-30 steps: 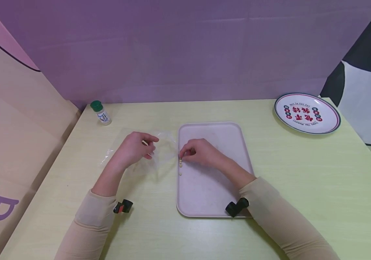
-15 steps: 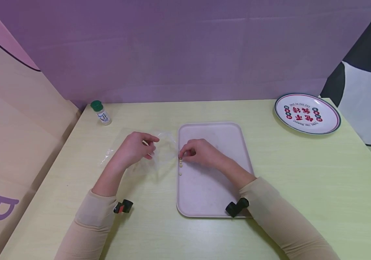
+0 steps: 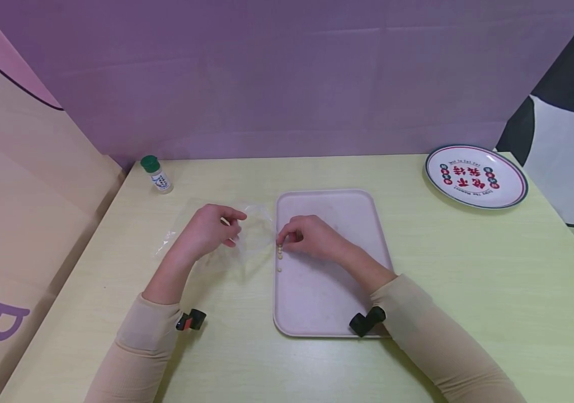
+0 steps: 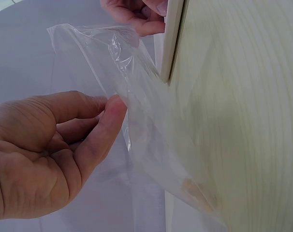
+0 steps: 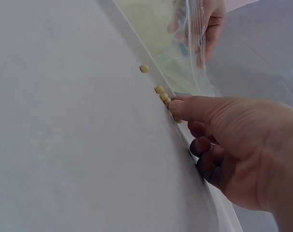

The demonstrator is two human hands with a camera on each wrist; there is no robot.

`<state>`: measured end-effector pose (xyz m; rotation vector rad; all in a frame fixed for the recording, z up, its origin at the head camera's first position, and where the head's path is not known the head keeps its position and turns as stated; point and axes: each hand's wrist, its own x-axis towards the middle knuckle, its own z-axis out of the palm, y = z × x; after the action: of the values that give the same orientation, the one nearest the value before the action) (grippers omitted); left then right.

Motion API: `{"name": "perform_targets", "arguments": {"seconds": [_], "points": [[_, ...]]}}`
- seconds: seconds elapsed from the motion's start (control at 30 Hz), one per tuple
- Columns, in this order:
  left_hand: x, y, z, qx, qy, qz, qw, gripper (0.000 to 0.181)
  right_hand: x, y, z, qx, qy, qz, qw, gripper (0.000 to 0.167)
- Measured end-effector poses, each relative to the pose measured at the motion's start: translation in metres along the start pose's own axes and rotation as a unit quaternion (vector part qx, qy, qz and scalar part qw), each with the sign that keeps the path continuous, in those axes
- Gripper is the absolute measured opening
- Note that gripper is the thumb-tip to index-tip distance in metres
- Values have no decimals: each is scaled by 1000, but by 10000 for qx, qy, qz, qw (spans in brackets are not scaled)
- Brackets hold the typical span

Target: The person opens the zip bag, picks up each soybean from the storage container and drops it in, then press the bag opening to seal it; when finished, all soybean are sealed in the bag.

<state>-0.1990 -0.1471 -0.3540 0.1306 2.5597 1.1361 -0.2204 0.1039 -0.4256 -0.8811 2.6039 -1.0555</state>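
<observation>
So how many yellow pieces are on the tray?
At least 4 yellow pieces, along the left edge of the tray: one apart, three in a row by the right hand. More may be hidden there.

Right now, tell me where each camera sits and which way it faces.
Head: worn on the head, facing forward and down at the table and tray; left grip, right grip and both sleeves show.
Left wrist: on the left wrist, facing the left grip as it pinches a clear bag; part of the right grip shows at the top.
Right wrist: on the right wrist, facing the right grip at yellow pieces along the tray's edge; the left grip shows top right.
Shared: both wrist views show bag, tray and both grips.
</observation>
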Motion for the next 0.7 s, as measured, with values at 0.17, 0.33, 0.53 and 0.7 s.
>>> {"name": "perform_targets", "arguments": {"seconds": [0.17,0.33,0.53,0.7], "points": [[0,0,0,7,-17,-30,10000,32,0,1,0,-37,-57,50,10000,13],[1,-1,0,-20,-15,30,10000,32,-1,2,1,-119,-46,-110,9999,11],[1,-1,0,-1,-2,118,9999,32,-1,0,0,-250,-28,-224,9994,8],[0,-1,1,-1,-8,96,10000,32,-2,-2,-1,-237,-28,-205,9995,7]]}}
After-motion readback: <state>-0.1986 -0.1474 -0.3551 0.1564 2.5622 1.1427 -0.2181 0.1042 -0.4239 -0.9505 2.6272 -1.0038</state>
